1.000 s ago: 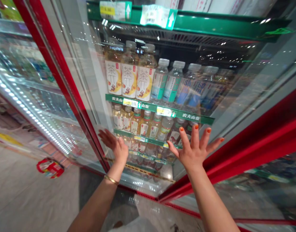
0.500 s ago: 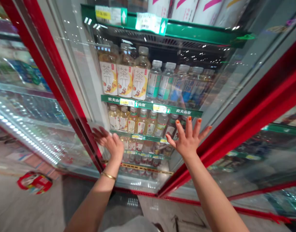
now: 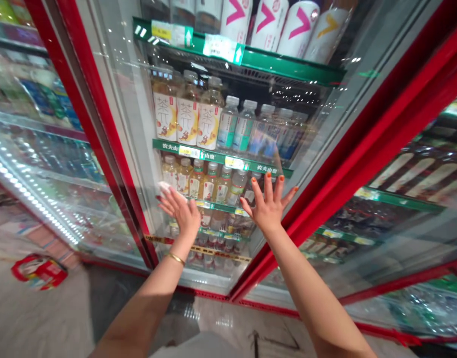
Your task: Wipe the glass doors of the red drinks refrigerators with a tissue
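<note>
My left hand (image 3: 183,214) is at the glass door of a drinks cooler, its fingers stretched out and slightly apart. A small white patch (image 3: 164,187), perhaps a tissue, shows beside and behind its fingers; whether the hand presses on it is unclear. To the right, my right hand (image 3: 269,206) has its fingers spread wide against the glass, near the red door frame (image 3: 299,199), and holds nothing. Behind the glass stand tea bottles with white and yellow labels (image 3: 187,119), and smaller bottles (image 3: 209,186) fill the shelf below.
White bottles with pink marks (image 3: 269,22) stand on the top shelf. Another lit cooler (image 3: 45,119) is at the left and more shelved bottles (image 3: 411,174) are at the right. A red package (image 3: 40,272) lies on the floor at the lower left.
The view has shifted. My left hand appears further right across the shelves and my right hand further left, so they are closer together. The white patch shows more clearly.
</note>
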A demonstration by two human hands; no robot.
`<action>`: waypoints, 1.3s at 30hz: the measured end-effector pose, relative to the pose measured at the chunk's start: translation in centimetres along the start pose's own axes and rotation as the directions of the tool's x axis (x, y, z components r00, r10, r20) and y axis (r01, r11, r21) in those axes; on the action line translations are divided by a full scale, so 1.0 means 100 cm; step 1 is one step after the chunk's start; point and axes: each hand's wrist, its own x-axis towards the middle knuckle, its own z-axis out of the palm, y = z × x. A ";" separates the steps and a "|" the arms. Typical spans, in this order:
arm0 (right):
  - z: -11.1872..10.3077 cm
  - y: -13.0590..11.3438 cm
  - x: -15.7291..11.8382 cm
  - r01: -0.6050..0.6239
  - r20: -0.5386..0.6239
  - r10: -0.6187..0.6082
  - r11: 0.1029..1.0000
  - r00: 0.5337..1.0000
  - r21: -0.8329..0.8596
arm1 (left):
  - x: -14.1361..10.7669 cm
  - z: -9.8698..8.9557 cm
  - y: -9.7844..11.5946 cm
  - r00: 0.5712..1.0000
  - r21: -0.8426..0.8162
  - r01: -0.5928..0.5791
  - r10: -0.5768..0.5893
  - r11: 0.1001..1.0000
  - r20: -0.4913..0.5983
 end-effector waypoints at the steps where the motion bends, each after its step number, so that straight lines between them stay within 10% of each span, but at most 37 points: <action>1: -0.002 0.000 0.001 0.002 0.003 -0.002 1.000 1.000 0.018 | -0.002 0.008 0.015 0.999 -0.003 -0.038 0.038 0.999 0.035; 5: -0.020 0.002 0.006 0.010 0.063 -0.017 0.993 0.998 0.118 | -0.057 0.026 0.071 0.929 -0.062 -0.309 0.316 0.949 0.193; 8: -0.032 0.008 0.007 0.027 0.101 -0.042 0.989 0.994 0.149 | -0.074 0.015 0.068 0.950 -0.016 -0.294 0.294 0.956 0.103; 13: -0.023 0.014 0.003 0.052 -0.018 -0.050 0.991 0.999 0.122 | 0.032 -0.007 0.057 0.980 0.051 -0.054 0.062 0.997 -0.189; 16: -0.012 0.012 0.003 0.030 -0.072 -0.023 0.993 0.997 0.111 | 0.080 -0.002 0.086 0.968 0.061 -0.207 0.213 0.977 -0.130; 22: -0.004 0.007 -0.007 -0.046 -0.104 0.065 0.984 0.992 0.175 | 0.059 -0.006 0.076 0.720 0.050 -0.694 0.691 0.718 0.061; 28: 0.003 -0.008 -0.010 -0.141 -0.145 0.161 0.980 0.976 0.139 | 0.143 -0.034 0.106 0.816 0.099 -0.575 0.578 0.812 0.003; 31: 0.005 -0.012 -0.012 -0.170 -0.160 0.187 0.978 0.969 0.117 | 0.163 -0.033 0.133 0.594 -0.012 -0.791 0.773 0.611 0.222; 34: 0.009 -0.015 -0.017 -0.195 -0.132 0.211 0.973 0.969 0.121 | 0.170 -0.043 0.111 0.367 -0.170 -0.875 0.851 0.453 0.376; 36: 0.013 -0.017 -0.021 -0.208 -0.112 0.225 0.968 0.968 0.139 | 0.187 -0.056 0.086 0.377 -0.188 -0.862 0.844 0.470 0.381; 39: 0.021 -0.019 -0.027 -0.208 -0.128 0.230 0.964 0.965 0.165 | 0.220 -0.066 0.080 0.518 -0.124 -0.813 0.805 0.568 0.288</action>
